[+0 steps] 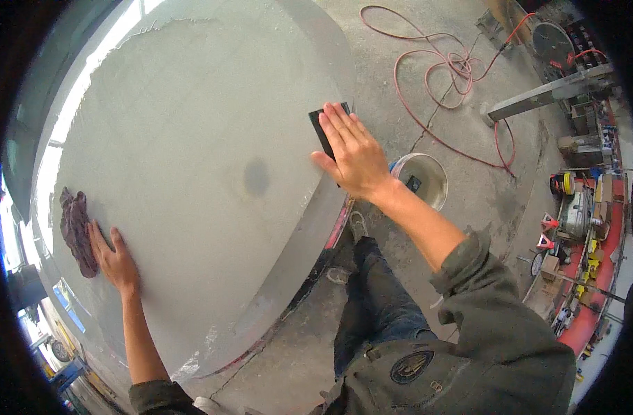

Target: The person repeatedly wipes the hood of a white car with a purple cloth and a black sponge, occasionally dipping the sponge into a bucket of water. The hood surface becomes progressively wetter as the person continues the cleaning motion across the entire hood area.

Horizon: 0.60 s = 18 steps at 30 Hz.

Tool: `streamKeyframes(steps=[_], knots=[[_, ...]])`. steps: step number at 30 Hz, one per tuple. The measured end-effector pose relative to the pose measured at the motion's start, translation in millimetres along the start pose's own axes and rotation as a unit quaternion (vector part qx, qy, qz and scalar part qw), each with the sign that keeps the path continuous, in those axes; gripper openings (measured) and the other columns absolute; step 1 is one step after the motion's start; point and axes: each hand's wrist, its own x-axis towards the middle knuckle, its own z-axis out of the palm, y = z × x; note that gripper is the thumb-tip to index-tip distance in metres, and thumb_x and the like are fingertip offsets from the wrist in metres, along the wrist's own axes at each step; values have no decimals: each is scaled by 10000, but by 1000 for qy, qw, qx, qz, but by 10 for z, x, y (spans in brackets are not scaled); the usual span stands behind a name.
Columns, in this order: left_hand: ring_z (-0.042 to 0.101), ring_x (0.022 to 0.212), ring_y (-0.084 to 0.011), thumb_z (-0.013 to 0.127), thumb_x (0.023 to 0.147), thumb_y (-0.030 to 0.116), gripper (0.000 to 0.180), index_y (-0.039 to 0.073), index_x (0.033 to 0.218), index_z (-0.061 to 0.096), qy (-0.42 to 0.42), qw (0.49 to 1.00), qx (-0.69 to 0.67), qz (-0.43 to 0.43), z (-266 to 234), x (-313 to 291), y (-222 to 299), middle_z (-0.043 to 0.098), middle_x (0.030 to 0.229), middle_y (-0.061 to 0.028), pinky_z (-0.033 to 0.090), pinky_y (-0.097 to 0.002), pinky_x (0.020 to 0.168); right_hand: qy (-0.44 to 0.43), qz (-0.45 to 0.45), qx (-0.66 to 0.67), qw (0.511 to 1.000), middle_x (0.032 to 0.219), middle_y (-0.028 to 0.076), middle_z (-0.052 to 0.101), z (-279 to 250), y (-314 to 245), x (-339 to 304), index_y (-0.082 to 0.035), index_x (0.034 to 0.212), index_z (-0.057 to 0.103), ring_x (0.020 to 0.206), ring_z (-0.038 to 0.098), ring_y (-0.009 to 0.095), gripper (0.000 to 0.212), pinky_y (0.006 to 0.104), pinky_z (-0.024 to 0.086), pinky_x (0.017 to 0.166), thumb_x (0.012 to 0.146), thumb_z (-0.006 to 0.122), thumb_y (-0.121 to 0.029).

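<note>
A large, curved car body panel (199, 138), coated dull grey, spreads in front of me. On its right edge, my right hand (351, 152) presses a flat black sanding pad (322, 135) against the surface. Its fingers lie close together along the pad, with the thumb out to the left; the palm hides much of the pad. Over on the left, my left hand (113, 261) rests flat on the panel, fingers apart. Its fingertips meet or nearly meet a crumpled dark purple rag (77, 234). A smudged dark round spot (256, 178) shows on the grey coat between my hands.
Below my right wrist, a white bucket (441, 183) with a small dark piece inside stands on the concrete floor. A red hose (399, 72) lies in loops farther off. A metal post (548, 93) and a cluttered red shelf (586, 311) stand at the right.
</note>
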Motion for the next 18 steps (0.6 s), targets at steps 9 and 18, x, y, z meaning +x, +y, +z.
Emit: streamKeyframes(steps=[9, 18], knots=[[329, 1537, -344, 447, 1088, 404, 621, 3, 1562, 424, -9, 1000, -14, 14, 32, -4, -127, 380, 1646, -193, 233, -433, 1256, -5, 29, 3, 1000, 1562, 253, 477, 18, 68, 81, 79, 1463, 514, 1475, 440, 378, 739, 527, 298, 1237, 1066, 451, -540], [321, 1541, -345, 435, 1094, 405, 621, 8, 1571, 413, -10, 1000, 0, 18, 96, 20, -191, 385, 1647, -176, 231, -432, 1256, -16, 32, -39, 999, 1573, 221, 476, -26, 63, 150, 59, 1462, 529, 1503, 400, 334, 706, 538, 288, 1237, 1066, 450, -520]])
